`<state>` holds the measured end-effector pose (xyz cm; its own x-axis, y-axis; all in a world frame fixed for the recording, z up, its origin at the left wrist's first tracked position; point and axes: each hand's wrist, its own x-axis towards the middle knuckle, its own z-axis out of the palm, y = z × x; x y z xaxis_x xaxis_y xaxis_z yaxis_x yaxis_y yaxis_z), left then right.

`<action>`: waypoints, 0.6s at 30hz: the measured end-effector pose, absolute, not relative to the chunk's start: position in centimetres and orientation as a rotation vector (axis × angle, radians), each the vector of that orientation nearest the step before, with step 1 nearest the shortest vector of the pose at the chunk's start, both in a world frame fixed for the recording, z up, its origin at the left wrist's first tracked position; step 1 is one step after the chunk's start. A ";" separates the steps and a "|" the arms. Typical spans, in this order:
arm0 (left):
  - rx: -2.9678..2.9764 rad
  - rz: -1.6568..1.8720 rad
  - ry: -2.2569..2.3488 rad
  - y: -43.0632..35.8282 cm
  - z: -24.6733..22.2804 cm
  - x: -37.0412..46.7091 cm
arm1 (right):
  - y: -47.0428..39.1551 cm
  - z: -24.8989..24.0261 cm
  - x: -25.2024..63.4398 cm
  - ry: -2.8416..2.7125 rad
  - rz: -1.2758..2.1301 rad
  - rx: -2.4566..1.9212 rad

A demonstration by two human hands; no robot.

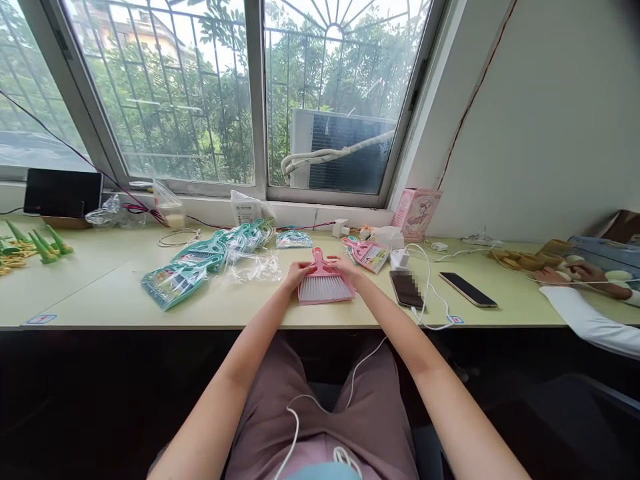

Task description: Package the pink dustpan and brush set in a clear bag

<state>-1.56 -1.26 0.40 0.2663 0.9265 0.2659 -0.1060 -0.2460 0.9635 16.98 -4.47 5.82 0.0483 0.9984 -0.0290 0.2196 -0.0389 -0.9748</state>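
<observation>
In front of me at the table's near edge lies a small pink brush with white bristles, set in a pink dustpan. My left hand grips the set's left side, with the thumb over the brush's top. On the opposite side, my right hand is closed round its right edge. The pink handle points away toward the window. Just beyond my right hand is another pink brush-and-dustpan set with a printed card. Packaged teal sets lie in an overlapping row to the left.
Clear plastic wrap lies left of my hands. To the right are a phone with a white cable, a dark phone and a pink box. Another person's hands work at the far right.
</observation>
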 end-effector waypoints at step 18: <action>1.132 1.236 0.774 -1.8 0.4 -2.5 | 0.2 6.9 13.3 -1.605 0.861 -1.689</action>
